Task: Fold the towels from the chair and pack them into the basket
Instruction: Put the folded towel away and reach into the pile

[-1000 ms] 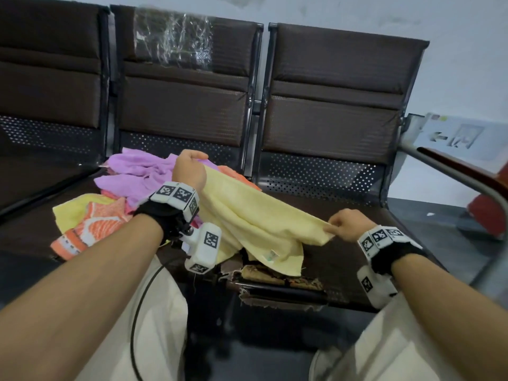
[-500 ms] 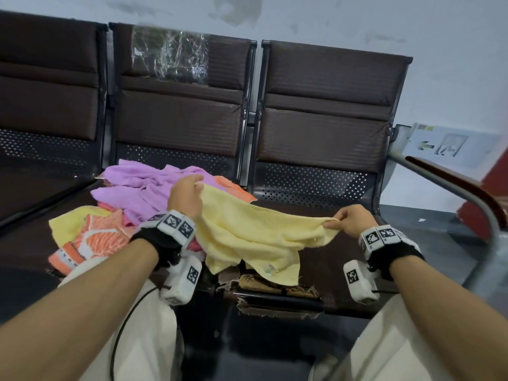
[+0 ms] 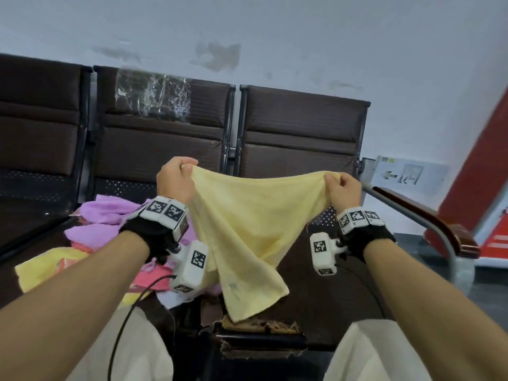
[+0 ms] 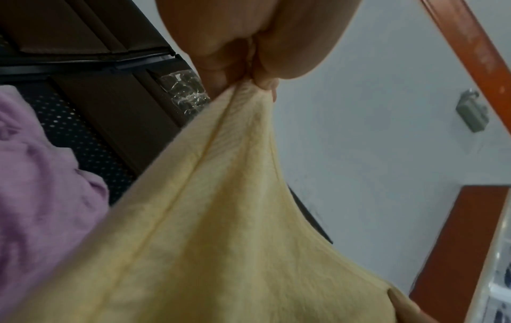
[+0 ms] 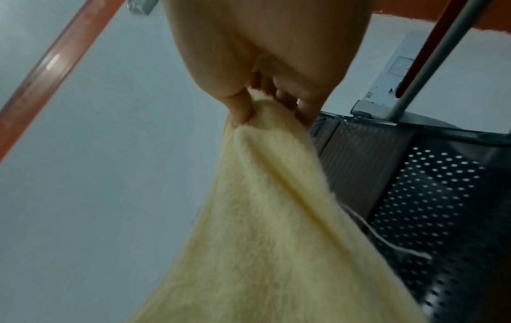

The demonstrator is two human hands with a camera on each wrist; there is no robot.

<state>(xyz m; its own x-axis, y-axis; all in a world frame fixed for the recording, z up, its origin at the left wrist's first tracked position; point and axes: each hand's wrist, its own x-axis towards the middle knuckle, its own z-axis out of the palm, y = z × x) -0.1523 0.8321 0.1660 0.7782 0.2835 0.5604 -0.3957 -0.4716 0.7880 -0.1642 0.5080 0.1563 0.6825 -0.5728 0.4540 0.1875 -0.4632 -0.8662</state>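
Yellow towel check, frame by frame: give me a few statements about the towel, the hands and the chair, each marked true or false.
1. Both hands hold the yellow towel by its top edge. True: left hand and right hand each pinch a corner.
2. The towel lies flat on the seat. False: it hangs in the air between the hands.
3. A purple towel lies on the chair to the left. True.
4. The basket stands on the chair. False: no basket is in view.
5. The right grip is empty. False: it pinches the towel.
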